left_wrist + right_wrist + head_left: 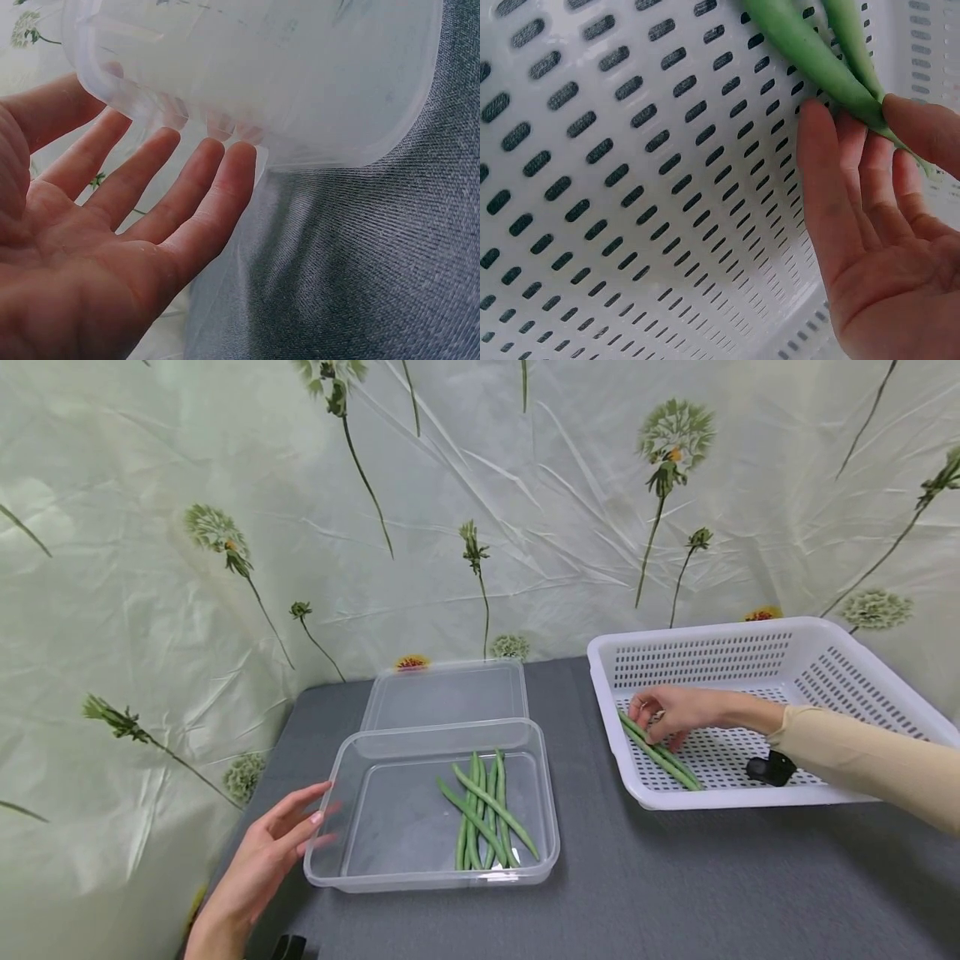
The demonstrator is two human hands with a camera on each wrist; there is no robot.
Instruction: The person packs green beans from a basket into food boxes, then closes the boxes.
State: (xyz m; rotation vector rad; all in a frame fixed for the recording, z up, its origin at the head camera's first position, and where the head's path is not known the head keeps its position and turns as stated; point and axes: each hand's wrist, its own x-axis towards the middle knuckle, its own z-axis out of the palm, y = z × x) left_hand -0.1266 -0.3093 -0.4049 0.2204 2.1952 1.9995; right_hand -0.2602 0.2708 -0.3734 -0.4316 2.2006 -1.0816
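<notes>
In the head view a clear plastic container (352,802) holds several green beans (491,814), some crossing over others, in its right half. My left hand (262,852) is at the container's left side, fingers extended and spread; in the left wrist view the fingertips (240,154) touch its wall. Inside the white perforated basket (750,799), at the left, lie two green beans (671,764). My right hand (678,710) reaches over their upper end. The right wrist view shows its thumb and fingers pinching the thin end of a green bean (817,64).
Behind the container lies a translucent lid (450,693), against the flower-printed sheet (562,527) that rises at the back and left. Grey cloth (600,885) covers the table. A black wrist device (771,769) is under the right wrist.
</notes>
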